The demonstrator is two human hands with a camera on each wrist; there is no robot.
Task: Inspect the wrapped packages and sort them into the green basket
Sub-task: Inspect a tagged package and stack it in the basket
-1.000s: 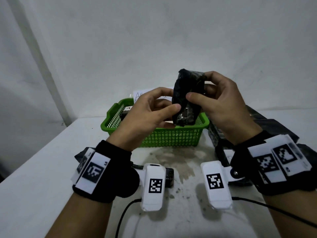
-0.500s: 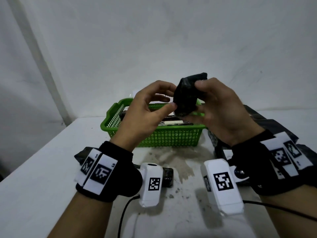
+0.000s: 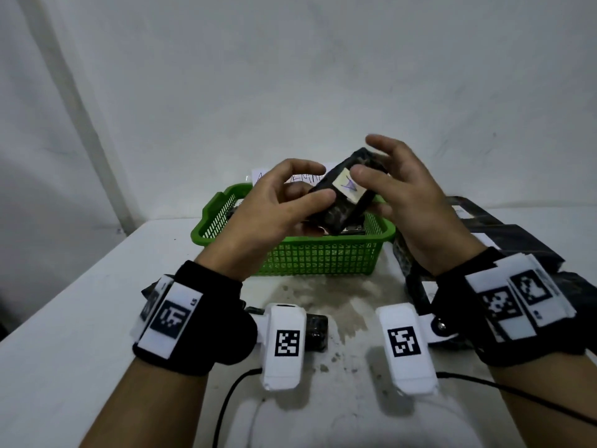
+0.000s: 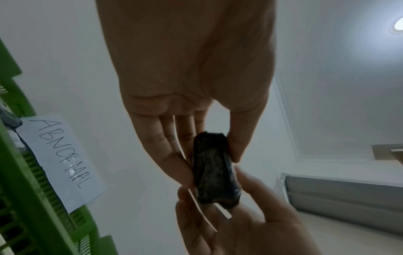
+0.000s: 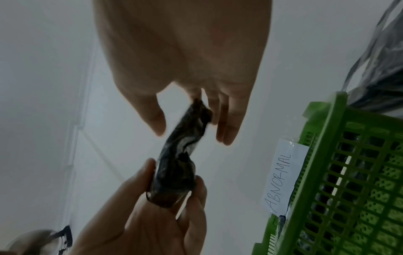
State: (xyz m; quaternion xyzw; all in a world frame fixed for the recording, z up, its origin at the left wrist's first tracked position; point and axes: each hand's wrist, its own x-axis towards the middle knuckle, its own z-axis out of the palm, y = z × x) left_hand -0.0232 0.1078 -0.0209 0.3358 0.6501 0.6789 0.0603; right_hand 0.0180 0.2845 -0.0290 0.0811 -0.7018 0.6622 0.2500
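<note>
Bare forearms; black wristbands on both wrists, white tags printed with black square codes. White camera pods with coded stickers inboard, black cables trailing back.

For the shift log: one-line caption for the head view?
Both hands, left hand and right hand, hold a black wrapped package, sticker up, above the green basket.

In front of me the white surface, stained at its middle, carries the green basket, a heap of black wrapped packages right of it, and one small black package nearer me.
</note>
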